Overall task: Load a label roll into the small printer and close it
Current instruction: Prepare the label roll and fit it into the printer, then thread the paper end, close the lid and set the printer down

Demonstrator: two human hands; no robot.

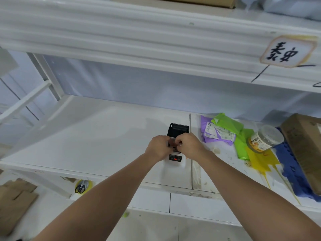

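White printer [175, 160] on shelf [104, 136], black lid [178, 129] open, tilted away from us; both hands meet over bay, left hand [157, 147], right hand [190, 146], fingers pinched on something small; we can't see roll

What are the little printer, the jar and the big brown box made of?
The printer looks like smooth hard plastic, white body with a black flipped-up lid. The jar seems clear plastic or glass, since it is see-through with a paper label; I cannot tell which. The box looks like dull brown cardboard with flat folded sides.
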